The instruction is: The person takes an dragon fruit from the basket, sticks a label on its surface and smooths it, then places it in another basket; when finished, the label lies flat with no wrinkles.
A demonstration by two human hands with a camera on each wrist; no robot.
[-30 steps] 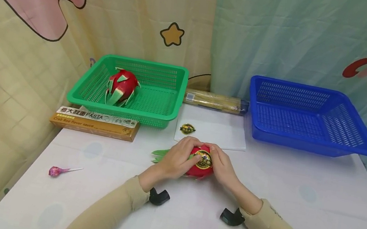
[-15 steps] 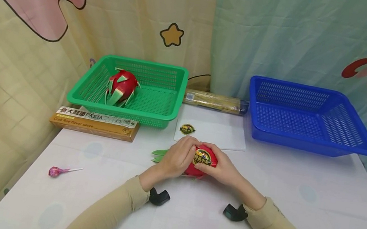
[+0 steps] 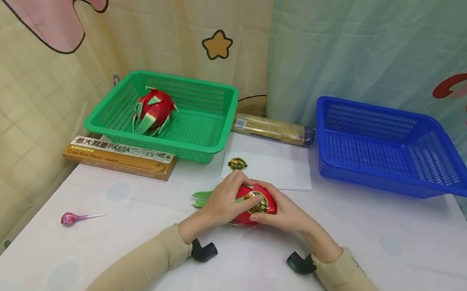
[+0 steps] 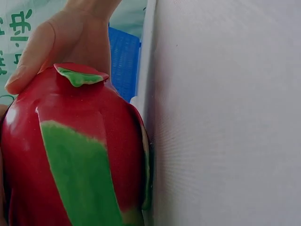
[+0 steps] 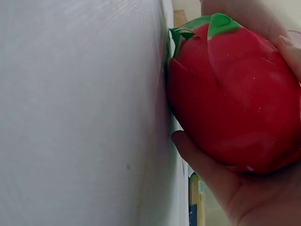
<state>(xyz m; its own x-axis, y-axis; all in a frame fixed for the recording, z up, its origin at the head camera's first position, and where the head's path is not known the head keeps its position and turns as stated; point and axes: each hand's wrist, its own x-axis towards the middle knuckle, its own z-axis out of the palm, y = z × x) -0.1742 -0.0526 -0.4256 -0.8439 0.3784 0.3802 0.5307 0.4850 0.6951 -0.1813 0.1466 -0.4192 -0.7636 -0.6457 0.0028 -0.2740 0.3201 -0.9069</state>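
Observation:
Both hands hold a red dragon fruit (image 3: 242, 218) with green leaf tips low at the table's middle. A round black-and-gold sticker (image 3: 264, 206) lies on its upper side. My left hand (image 3: 224, 200) curls around the fruit's left part, its thumb laid over the sticker. From the other side my right hand (image 3: 293, 216) grips it, thumb tip beside the sticker's lower edge. In the left wrist view the fruit (image 4: 127, 155) shows a broad green leaf, with the right hand beyond. The right wrist view has its smooth red end (image 5: 244, 108) between the hands.
A white sheet (image 3: 276, 164) bearing another sticker (image 3: 237, 164) lies behind the hands. At the back stand a green basket (image 3: 161, 142) with a second dragon fruit (image 3: 162, 105), a noodle pack (image 3: 272, 129) and a blue basket (image 3: 391, 181). A pasta box (image 3: 118, 161) and lollipop (image 3: 68, 219) are left.
The right hand has shifted slightly right and brought its thumb onto the fruit's near side. The left thumb drew back from the sticker, then came over it again.

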